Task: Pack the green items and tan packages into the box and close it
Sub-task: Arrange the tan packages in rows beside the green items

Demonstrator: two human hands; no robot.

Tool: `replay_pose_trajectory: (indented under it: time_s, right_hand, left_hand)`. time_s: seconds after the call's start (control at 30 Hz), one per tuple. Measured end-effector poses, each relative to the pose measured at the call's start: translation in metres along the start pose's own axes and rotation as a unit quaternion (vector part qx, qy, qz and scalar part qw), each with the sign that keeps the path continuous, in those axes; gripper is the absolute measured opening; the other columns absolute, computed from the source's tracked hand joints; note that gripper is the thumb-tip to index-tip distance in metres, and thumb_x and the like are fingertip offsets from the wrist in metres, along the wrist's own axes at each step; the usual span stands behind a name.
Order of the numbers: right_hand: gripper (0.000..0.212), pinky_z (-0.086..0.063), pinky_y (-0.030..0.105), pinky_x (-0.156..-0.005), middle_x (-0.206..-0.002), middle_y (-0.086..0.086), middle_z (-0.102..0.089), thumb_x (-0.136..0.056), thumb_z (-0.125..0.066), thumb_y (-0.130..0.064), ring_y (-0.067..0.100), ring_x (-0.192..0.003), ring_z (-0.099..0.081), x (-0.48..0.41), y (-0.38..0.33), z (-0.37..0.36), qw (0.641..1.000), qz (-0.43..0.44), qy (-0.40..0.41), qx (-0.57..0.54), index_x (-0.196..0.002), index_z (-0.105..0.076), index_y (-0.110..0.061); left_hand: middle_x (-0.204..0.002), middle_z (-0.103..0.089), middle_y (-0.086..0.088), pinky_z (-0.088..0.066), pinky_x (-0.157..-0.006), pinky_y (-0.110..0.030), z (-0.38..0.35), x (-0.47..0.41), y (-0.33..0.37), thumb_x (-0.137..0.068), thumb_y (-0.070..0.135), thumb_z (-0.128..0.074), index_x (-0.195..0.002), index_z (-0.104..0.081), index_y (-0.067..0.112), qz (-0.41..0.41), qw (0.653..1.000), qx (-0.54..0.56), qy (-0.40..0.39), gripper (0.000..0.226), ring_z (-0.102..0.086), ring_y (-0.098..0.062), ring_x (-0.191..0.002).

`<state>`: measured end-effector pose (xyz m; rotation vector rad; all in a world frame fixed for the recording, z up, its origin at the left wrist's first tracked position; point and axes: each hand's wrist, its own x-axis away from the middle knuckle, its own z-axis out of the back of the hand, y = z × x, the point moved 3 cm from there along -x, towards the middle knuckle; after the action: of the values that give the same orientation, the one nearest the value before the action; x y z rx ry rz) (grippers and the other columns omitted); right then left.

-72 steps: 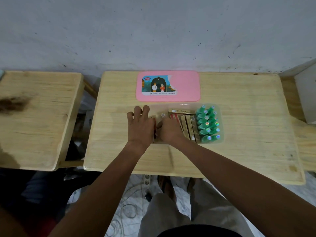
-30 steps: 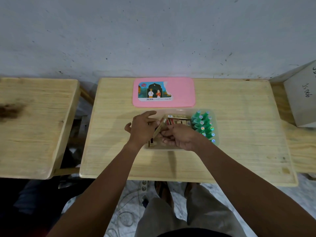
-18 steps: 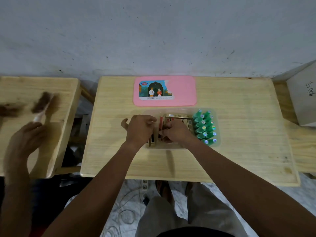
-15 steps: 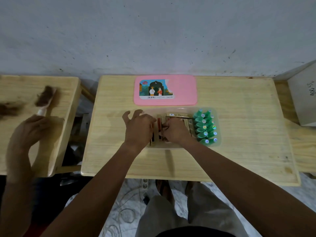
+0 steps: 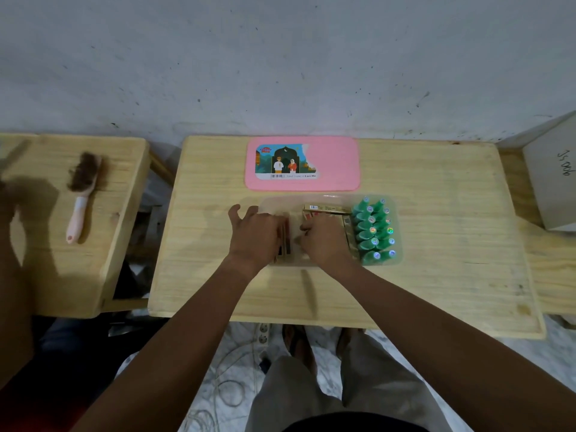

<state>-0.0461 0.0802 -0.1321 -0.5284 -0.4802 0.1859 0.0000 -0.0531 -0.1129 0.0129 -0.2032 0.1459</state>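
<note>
Head view, table: a pale wooden table [image 5: 436, 244] stands against a grey wall, and the packing is done at its middle.
Box: a clear plastic box [image 5: 397, 232] lies open on the table, directly under both hands.
Lid: the pink lid [image 5: 339, 169] with a printed label lies flat just behind the box, apart from the hands.
Green items: the green items [image 5: 374, 232] stand packed in two rows at the right end of the box, just right of the right hand and not touched by it.
Tan packages: the tan packages [image 5: 327, 208] lie in the middle of the box; one lies crosswise along the far wall, and others stand on edge between the two hands.
Left hand: the left hand [image 5: 252, 235] rests palm down over the left end of the box, fingers spread and bent onto the upright packages; whether it grips one I cannot tell.
Right hand: the right hand [image 5: 324, 241] is curled loosely, knuckles up, with its fingertips pressed against the packages in the gap facing the left hand; a firm grasp cannot be made out.
Side table: a second wooden table [image 5: 93, 244] at the left carries a brush [image 5: 81, 194] with a pale pink handle, well apart from the box.
Far right: a grey carton [image 5: 554, 182] sits at the frame's edge.
</note>
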Motion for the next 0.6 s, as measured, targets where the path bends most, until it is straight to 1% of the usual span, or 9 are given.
replay_pose_trajectory:
  time_s: [0.07, 0.13, 0.17, 0.23, 0.3, 0.4, 0.47, 0.53, 0.6]
  right_hand:
    - [0.012, -0.057, 0.035, -0.074, -0.08, 0.011, -0.075, -0.077, -0.07, -0.015, 0.028, -0.08, -0.07, 0.003, 0.009, 0.013, 0.999, 0.003, 0.04, 0.011, -0.085, -0.078, -0.011]
    - [0.012, -0.056, 0.035, -0.071, -0.077, 0.011, -0.073, -0.079, -0.067, -0.02, 0.03, -0.079, -0.069, 0.005, 0.015, 0.02, 0.997, 0.012, 0.058, 0.055, -0.084, -0.076, -0.013]
    - [0.015, -0.056, 0.035, -0.071, -0.08, 0.011, -0.073, -0.08, -0.066, -0.023, 0.032, -0.081, -0.069, 0.006, 0.016, 0.02, 0.995, 0.016, 0.053, 0.08, -0.086, -0.075, -0.013]
    - [0.021, -0.054, 0.037, -0.072, -0.088, 0.012, -0.071, -0.083, -0.065, -0.029, 0.033, -0.087, -0.068, 0.008, 0.013, 0.018, 0.991, 0.024, 0.045, 0.125, -0.094, -0.072, -0.012]
    - [0.022, -0.053, 0.038, -0.071, -0.092, 0.013, -0.07, -0.084, -0.064, -0.028, 0.035, -0.088, -0.068, 0.009, 0.008, 0.018, 0.985, 0.043, 0.045, 0.16, -0.095, -0.071, -0.01]
    - [0.016, -0.054, 0.04, -0.072, -0.098, 0.014, -0.069, -0.086, -0.062, -0.021, 0.034, -0.092, -0.067, 0.011, 0.0, 0.018, 0.981, 0.065, 0.04, 0.18, -0.097, -0.067, -0.01]
    - [0.015, -0.054, 0.041, -0.074, -0.101, 0.015, -0.068, -0.088, -0.057, -0.015, 0.034, -0.095, -0.066, 0.011, -0.003, 0.016, 0.98, 0.059, 0.038, 0.184, -0.099, -0.066, -0.01]
    - [0.017, -0.052, 0.038, -0.071, -0.099, 0.015, -0.068, -0.088, -0.053, -0.013, 0.033, -0.095, -0.066, 0.01, -0.005, 0.013, 0.984, 0.039, 0.038, 0.171, -0.098, -0.066, -0.008]
    - [0.015, -0.046, 0.032, -0.064, -0.088, 0.014, -0.068, -0.087, -0.058, -0.018, 0.031, -0.087, -0.067, 0.008, -0.004, 0.007, 0.994, 0.002, 0.029, 0.106, -0.089, -0.068, -0.008]
  left_hand:
    - [-0.087, -0.066, 0.008, -0.011, -0.104, -0.052, 0.0, 0.001, 0.001, -0.079, 0.032, -0.063, -0.098, -0.067, 0.034, 0.013, 1.0, 0.022, -0.015, 0.019, -0.052, -0.022, -0.111]
    - [-0.1, -0.062, 0.007, -0.012, -0.107, -0.054, -0.001, 0.003, 0.006, -0.078, 0.043, -0.067, -0.102, -0.067, 0.035, 0.023, 0.998, 0.038, -0.034, 0.025, -0.047, -0.023, -0.118]
    - [-0.107, -0.059, 0.005, -0.012, -0.108, -0.054, -0.001, 0.004, 0.009, -0.076, 0.046, -0.069, -0.105, -0.067, 0.036, 0.024, 0.998, 0.04, -0.04, 0.031, -0.043, -0.024, -0.121]
    - [-0.116, -0.055, 0.001, -0.012, -0.11, -0.055, -0.001, 0.004, 0.013, -0.074, 0.046, -0.072, -0.11, -0.066, 0.036, 0.022, 0.998, 0.033, -0.046, 0.038, -0.039, -0.026, -0.125]
    - [-0.116, -0.054, 0.001, -0.014, -0.11, -0.055, 0.0, 0.003, 0.01, -0.075, 0.045, -0.074, -0.11, -0.066, 0.034, 0.021, 0.998, 0.02, -0.047, 0.038, -0.038, -0.027, -0.126]
    - [-0.114, -0.056, 0.003, -0.016, -0.109, -0.055, 0.001, 0.001, 0.005, -0.072, 0.049, -0.075, -0.104, -0.068, 0.032, 0.007, 0.999, -0.008, -0.049, 0.037, -0.038, -0.026, -0.128]
    - [-0.114, -0.057, 0.004, -0.016, -0.109, -0.056, 0.0, 0.0, 0.004, -0.069, 0.049, -0.077, -0.101, -0.069, 0.032, 0.0, 0.999, -0.009, -0.051, 0.037, -0.037, -0.025, -0.128]
    - [-0.115, -0.056, 0.004, -0.016, -0.109, -0.055, 0.0, -0.001, 0.002, -0.07, 0.045, -0.077, -0.102, -0.07, 0.032, -0.001, 0.999, -0.002, -0.053, 0.035, -0.037, -0.025, -0.127]
    - [-0.116, -0.055, 0.005, -0.016, -0.107, -0.054, -0.001, -0.001, 0.002, -0.073, 0.037, -0.074, -0.102, -0.07, 0.032, -0.005, 0.999, -0.005, -0.051, 0.03, -0.038, -0.024, -0.126]
